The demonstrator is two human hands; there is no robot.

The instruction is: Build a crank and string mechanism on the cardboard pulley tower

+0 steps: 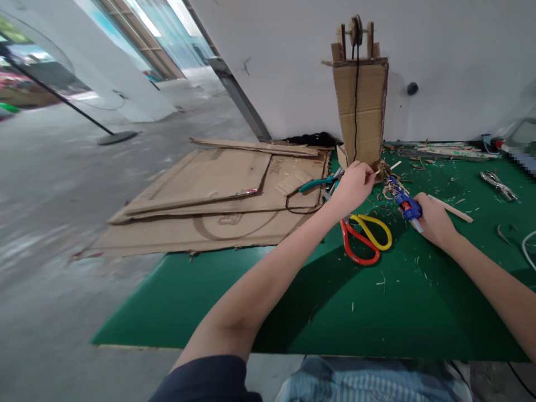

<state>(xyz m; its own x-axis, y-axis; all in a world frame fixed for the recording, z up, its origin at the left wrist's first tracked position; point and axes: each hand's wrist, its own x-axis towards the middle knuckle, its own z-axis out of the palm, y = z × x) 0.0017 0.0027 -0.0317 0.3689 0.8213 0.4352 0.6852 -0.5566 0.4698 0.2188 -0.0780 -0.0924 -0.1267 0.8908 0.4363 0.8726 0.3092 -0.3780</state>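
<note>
My left hand (pixel 355 187) is closed in a pinch on a thin pale wooden stick (pixel 396 165) at the foot of an upright cardboard tower (pixel 362 106). Wrapped round a blue glue gun (pixel 407 205), my right hand (pixel 436 222) points the nozzle end toward the tower's base. Wood shavings partly hide that end. On top of the tower sits a small pulley wheel (pixel 356 30), and a black cord (pixel 355 111) runs down from it. Scissors with red and yellow handles (pixel 362 260) lie below my hands. Teal-handled pliers (pixel 316 183) rest beside my left hand.
Flat cardboard sheets (pixel 201 181) are stacked at the left of the green table (pixel 167 312). Wooden strips (pixel 444 151) and scraps lie along the white wall (pixel 452 50). A coiled cable (pixel 498 184) is at the right. Another wooden strip (pixel 454 210) lies behind my right hand.
</note>
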